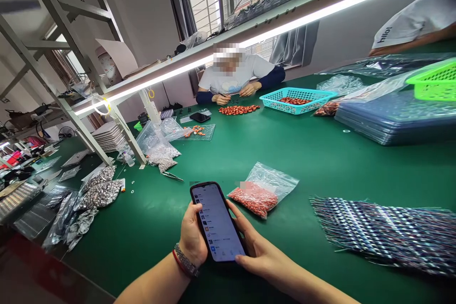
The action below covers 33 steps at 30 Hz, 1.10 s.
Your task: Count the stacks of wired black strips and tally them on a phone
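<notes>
Between my two hands is a smartphone (221, 223) in a dark case, its lit screen showing a list with small icons. My left hand (192, 232) grips the phone's left edge, with the thumb along its side; a bracelet circles that wrist. My right hand (254, 247) holds the right edge, its thumb near the lower corner of the screen. Just beyond the phone lies a clear zip bag (258, 194) of small orange-red pieces. To the right a bundle of dark cords with pale beads or knots (384, 232) is spread on the green table (302, 161).
Tweezers (172, 176) and bags of small silvery parts (101, 192) lie to the left. Across the table a person (235, 76) works beside loose orange pieces (238, 110) and a blue basket (297, 100). Stacked trays (392, 121) and a green basket (432, 83) stand at right.
</notes>
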Each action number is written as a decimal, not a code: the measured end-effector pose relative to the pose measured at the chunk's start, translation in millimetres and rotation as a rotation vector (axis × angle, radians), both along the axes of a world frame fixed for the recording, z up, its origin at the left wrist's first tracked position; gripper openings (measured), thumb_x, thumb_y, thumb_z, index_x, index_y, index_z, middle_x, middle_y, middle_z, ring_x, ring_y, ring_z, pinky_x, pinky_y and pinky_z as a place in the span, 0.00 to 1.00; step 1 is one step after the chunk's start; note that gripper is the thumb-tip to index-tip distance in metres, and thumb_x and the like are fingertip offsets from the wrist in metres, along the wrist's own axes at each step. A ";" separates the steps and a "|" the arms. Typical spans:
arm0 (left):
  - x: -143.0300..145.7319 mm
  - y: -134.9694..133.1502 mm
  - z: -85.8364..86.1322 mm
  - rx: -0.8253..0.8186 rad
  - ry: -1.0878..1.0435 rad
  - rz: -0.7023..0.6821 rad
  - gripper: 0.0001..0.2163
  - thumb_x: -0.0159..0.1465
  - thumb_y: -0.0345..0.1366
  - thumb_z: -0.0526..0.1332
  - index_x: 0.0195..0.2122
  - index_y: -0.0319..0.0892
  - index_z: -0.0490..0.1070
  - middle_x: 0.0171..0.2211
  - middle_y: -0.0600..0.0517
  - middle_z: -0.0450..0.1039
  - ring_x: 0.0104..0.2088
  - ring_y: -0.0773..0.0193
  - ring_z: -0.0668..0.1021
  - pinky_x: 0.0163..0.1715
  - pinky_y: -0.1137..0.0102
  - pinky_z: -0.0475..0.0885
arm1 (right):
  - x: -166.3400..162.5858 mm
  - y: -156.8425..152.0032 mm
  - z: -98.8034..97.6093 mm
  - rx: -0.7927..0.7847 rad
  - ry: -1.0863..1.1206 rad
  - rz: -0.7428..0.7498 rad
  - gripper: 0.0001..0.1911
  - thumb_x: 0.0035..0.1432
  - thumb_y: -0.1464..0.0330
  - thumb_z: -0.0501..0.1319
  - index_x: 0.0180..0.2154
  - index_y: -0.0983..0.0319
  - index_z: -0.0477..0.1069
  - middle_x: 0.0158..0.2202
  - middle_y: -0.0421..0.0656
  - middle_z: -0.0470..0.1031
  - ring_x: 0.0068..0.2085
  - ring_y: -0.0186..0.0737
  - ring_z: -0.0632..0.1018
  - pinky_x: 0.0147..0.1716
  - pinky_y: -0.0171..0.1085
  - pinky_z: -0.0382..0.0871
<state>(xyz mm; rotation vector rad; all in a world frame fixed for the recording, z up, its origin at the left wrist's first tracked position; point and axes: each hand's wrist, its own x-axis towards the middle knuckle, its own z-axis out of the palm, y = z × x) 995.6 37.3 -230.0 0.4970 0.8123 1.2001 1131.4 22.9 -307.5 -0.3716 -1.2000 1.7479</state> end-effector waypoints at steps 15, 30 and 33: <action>-1.6 2.3 -4.1 0.059 0.115 0.046 0.15 0.51 0.29 0.58 0.41 0.40 0.67 0.31 0.50 0.75 0.31 0.60 0.76 0.37 0.62 0.70 | -1.5 1.1 0.7 0.010 0.020 0.004 0.58 0.49 0.58 0.69 0.66 0.52 0.28 0.64 0.52 0.50 0.63 0.52 0.57 0.59 0.50 0.53; 0.5 3.4 -2.0 0.016 -0.040 0.045 0.10 0.57 0.35 0.56 0.37 0.38 0.72 0.31 0.47 0.77 0.31 0.60 0.77 0.39 0.64 0.70 | -1.5 -0.7 6.5 0.009 0.013 -0.007 0.57 0.48 0.59 0.69 0.66 0.52 0.30 0.66 0.49 0.47 0.63 0.51 0.57 0.58 0.48 0.54; 1.9 3.8 -2.1 0.012 -0.045 0.084 0.10 0.57 0.35 0.56 0.36 0.38 0.72 0.32 0.48 0.77 0.32 0.60 0.77 0.41 0.65 0.69 | -0.4 -1.8 9.1 0.004 -0.007 -0.008 0.57 0.49 0.59 0.69 0.66 0.52 0.30 0.66 0.50 0.47 0.62 0.53 0.59 0.56 0.47 0.58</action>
